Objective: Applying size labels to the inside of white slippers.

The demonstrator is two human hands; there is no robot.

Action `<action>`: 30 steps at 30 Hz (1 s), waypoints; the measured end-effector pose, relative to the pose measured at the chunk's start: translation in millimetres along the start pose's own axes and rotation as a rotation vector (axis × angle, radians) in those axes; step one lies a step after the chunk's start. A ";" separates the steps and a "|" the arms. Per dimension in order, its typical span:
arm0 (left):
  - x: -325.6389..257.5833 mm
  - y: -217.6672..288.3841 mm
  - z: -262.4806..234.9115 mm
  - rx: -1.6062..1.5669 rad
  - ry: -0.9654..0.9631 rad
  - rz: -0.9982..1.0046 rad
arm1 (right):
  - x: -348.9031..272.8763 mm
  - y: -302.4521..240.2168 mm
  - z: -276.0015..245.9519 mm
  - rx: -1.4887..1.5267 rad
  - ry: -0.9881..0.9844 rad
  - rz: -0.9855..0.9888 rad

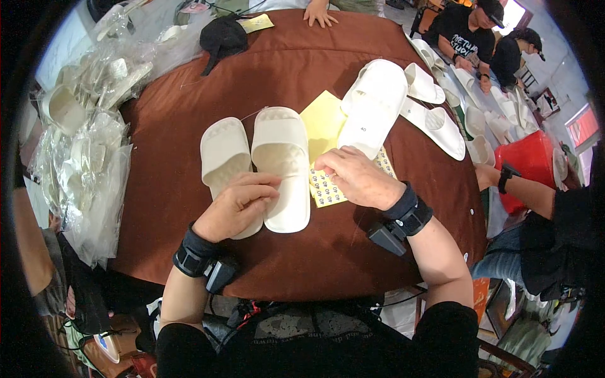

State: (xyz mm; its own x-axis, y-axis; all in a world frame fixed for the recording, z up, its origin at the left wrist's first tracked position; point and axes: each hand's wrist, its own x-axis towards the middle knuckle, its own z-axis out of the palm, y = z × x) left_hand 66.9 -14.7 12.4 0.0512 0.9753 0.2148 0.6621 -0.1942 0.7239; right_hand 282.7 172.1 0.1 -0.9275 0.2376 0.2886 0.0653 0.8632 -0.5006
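A pair of cream slippers lies side by side in front of me, the left slipper (pixel 222 148) partly behind the right slipper (pixel 287 195). My left hand (pixel 233 205) rests over both, its fingers drawn together against the right one's insole; whatever is between the fingertips is hidden. To the right, a yellow sheet of printed stickers (pixel 328 189) lies on the cloth. My right hand (pixel 362 179) is over this sheet with thumb and fingers curled inward, and I cannot make out anything in the pinch. A white slipper (pixel 378 94) with a small printed label overlaps the sheet's far side.
More white slippers (pixel 438 129) lie at the table's right edge. Clear-bagged slippers (pixel 82 164) are heaped at left. A black cap (pixel 222 38) sits at the far side, near another person's hand (pixel 320 14). A red bucket (pixel 526 164) stands right, beside a co-worker's arm (pixel 526 192).
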 end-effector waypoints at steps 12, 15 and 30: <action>0.2 -2.2 -0.4 -0.021 -0.019 -0.013 | -0.7 -1.7 -2.4 0.002 -0.051 0.023; -1.1 -4.7 0.5 -0.016 0.005 0.028 | -1.4 2.7 1.0 0.056 0.001 0.018; -1.9 -6.4 -0.8 -0.067 0.078 0.053 | 1.3 -30.5 -12.6 1.199 -0.031 0.250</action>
State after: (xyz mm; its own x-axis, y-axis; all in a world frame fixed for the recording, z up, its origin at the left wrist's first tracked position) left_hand 62.0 -15.4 7.9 0.0247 0.9527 0.3029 0.6087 -0.2547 0.7514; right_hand 284.1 151.7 26.0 -0.9476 0.3128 0.0654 -0.1219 -0.1649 -0.9787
